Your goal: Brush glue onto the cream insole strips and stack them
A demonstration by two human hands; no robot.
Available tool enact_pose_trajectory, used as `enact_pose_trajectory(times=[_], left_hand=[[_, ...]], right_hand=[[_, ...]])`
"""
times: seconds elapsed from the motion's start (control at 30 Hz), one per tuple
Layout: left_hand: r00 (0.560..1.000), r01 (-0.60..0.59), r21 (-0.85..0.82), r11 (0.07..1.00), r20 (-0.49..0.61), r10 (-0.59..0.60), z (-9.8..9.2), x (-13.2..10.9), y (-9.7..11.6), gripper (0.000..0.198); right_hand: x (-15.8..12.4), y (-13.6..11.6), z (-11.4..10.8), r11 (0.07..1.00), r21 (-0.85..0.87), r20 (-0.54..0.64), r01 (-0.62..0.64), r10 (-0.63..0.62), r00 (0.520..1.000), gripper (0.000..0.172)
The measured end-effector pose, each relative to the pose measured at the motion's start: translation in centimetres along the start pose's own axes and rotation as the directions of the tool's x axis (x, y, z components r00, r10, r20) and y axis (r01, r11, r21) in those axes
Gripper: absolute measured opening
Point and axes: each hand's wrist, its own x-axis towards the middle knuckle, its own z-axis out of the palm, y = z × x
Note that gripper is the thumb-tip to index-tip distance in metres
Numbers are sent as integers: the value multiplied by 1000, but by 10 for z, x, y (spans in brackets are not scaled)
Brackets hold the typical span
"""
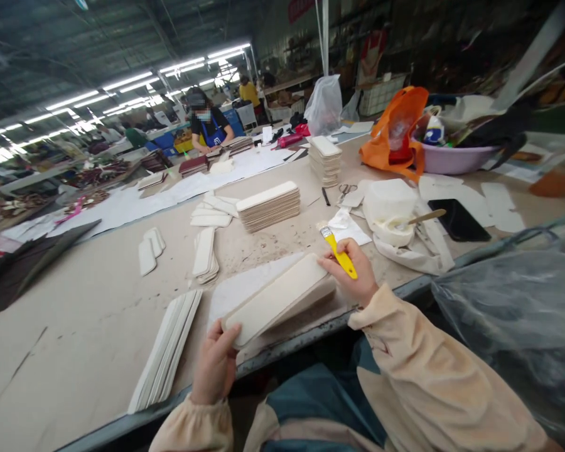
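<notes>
A long cream panel with rounded corners (275, 298) is held up at a slant above the table's front edge. My left hand (216, 361) pinches its near left end between thumb and fingers. At the other end, my right hand (355, 273) grips a yellow-handled flat brush (341, 254), its bristles pointing away from me, while its fingertips touch the panel. Beneath the panel are a white sheet (235, 285) and what look like more panels, partly hidden. A leaning row of similar long panels (167, 351) lies left of my left hand.
Stacked panels (268, 207) stand ahead, with smaller strips (204, 254) nearer. To the right are a white tub of paste (395, 229) with a stick, a phone (459, 220), scissors (347, 189) and a purple basin (456, 157). A co-worker (209, 125) works across the table.
</notes>
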Motion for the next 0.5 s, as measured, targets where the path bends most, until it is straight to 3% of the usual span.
enact_pose_trajectory(times=[0.23, 0.4, 0.5], left_hand=[[989, -124, -95, 988, -88, 116, -15, 27, 19, 31], [971, -223, -430, 875, -175, 162, 6, 40, 38, 22], [954, -286, -516, 807, -233, 189, 26, 51, 47, 18]], right_hand=[[-10, -3, 6, 998, -58, 129, -17, 24, 991, 36], [-16, -3, 12, 997, -65, 130, -41, 49, 990, 39], [-20, 3, 17, 996, -67, 83, -66, 72, 994, 42]])
